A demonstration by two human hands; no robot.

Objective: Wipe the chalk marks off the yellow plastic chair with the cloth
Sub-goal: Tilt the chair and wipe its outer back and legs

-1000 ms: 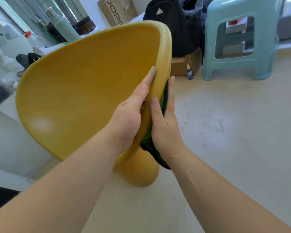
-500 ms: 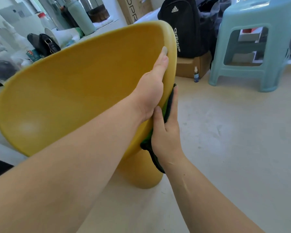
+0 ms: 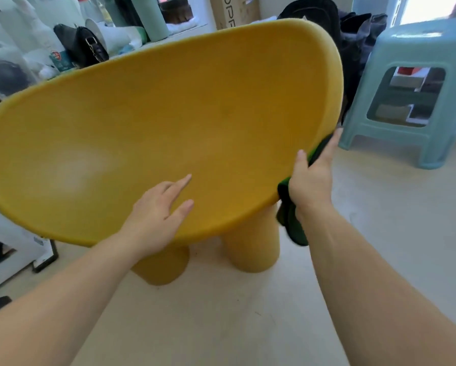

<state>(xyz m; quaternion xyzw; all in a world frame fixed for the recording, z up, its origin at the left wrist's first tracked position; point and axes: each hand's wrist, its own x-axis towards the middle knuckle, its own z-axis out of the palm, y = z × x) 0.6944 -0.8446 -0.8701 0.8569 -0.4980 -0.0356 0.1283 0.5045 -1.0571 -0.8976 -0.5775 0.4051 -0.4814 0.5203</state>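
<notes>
The yellow plastic chair (image 3: 169, 120) fills the middle of the view, its broad curved shell facing me and two thick round legs on the floor below. My left hand (image 3: 155, 217) lies flat with straight fingers on the shell's lower part. My right hand (image 3: 311, 180) is at the shell's right edge, thumb on the front and fingers behind, pressing a dark green cloth (image 3: 291, 223) against the rim. Part of the cloth hangs down below that hand. A pale smudge shows on the shell's left side.
A light blue plastic stool (image 3: 406, 88) stands on the floor to the right. A black backpack (image 3: 353, 43) and a cardboard box (image 3: 234, 11) sit behind the chair. A cluttered white surface with a black bag (image 3: 84, 46) and bottles lies at the left.
My left hand left the chair's right rim and dropped to the lower middle of the shell. My right hand with the cloth stays at the right edge. The view swung round to face the shell.
</notes>
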